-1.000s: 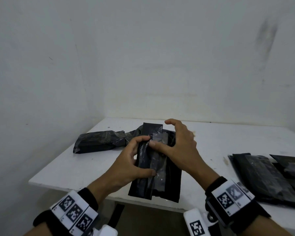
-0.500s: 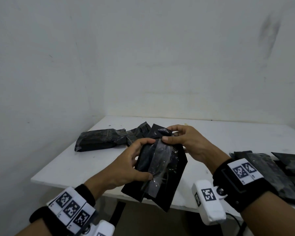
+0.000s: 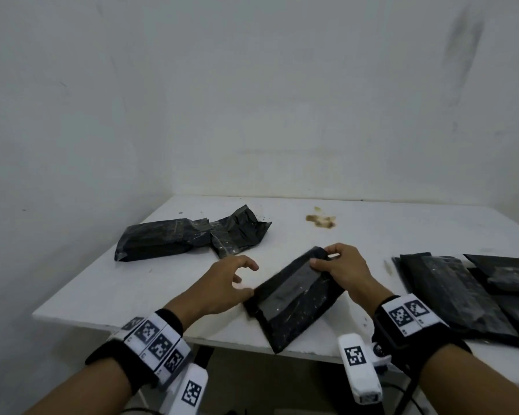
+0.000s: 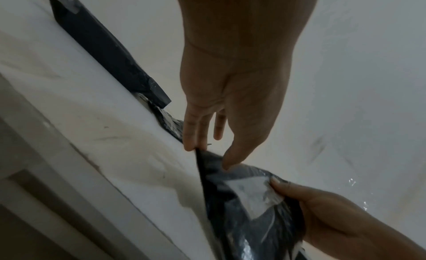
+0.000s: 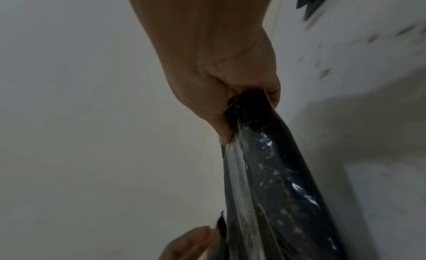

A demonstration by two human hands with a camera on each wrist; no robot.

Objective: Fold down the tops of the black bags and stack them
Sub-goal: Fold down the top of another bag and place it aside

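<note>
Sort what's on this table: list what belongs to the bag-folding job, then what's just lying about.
Job:
- held black bag, right hand pinching its top
- left hand touching its corner
- stack of black bags at right
- two black bags at back left

Lying about:
- brown stain on the white table

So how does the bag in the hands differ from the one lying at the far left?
The held bag is flat and smooth, gripped at its top by the right hand; the far-left bag lies untouched, bulkier, with a crumpled top. The held bag shows a glossy panel; the far-left bag looks matte. Both are black.
</note>
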